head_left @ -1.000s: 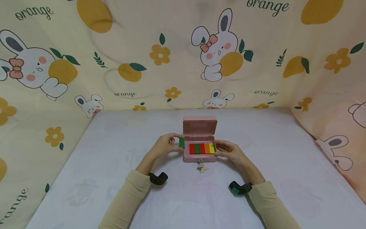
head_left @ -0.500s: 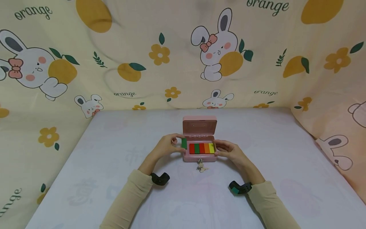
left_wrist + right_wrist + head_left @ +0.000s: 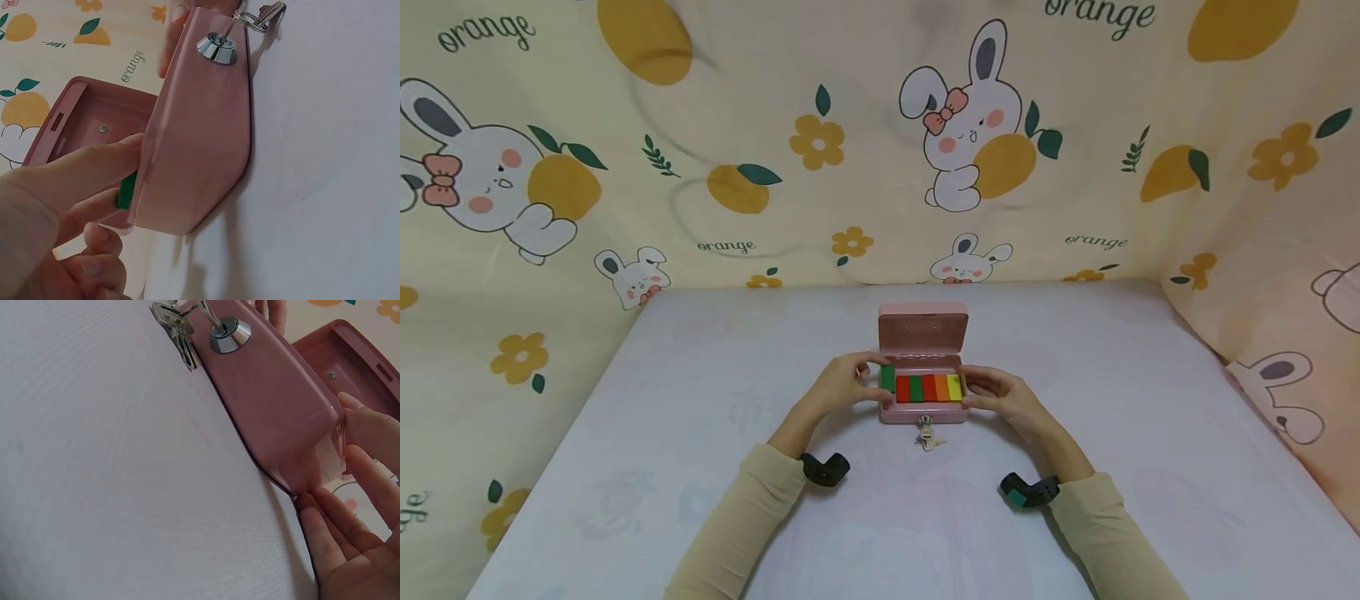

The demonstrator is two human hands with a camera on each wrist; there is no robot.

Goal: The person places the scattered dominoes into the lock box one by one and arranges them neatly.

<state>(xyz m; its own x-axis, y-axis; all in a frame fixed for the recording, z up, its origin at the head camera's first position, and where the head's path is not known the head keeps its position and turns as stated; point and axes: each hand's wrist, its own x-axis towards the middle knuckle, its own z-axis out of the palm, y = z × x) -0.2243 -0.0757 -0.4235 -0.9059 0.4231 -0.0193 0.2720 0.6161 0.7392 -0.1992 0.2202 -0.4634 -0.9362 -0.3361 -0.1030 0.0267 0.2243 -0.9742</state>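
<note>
A pink metal cash box (image 3: pixel 913 414) stands on the table with its lid (image 3: pixel 922 331) raised. Inside lies a row of coloured blocks (image 3: pixel 929 388): red, green, red, orange and yellow. My left hand (image 3: pixel 844 383) pinches a green block (image 3: pixel 887 378) between thumb and fingers, over the left end of the box beside the row. In the left wrist view part of that green block (image 3: pixel 127 190) shows behind the box wall. My right hand (image 3: pixel 1003 392) holds the right end of the box, thumb at the rim (image 3: pixel 342 415) and fingers against the side and lower corner.
Keys (image 3: pixel 928 437) hang from the lock (image 3: pixel 230 335) on the box's front. White cloth (image 3: pixel 880 517) covers the table. A printed curtain (image 3: pixel 865 150) with rabbits and oranges rises behind and on both sides. Each wrist wears a black camera (image 3: pixel 825 470).
My left hand has moved right with the green block, from outside the box's left edge to over its left end. The right hand has stayed at the box's right end.
</note>
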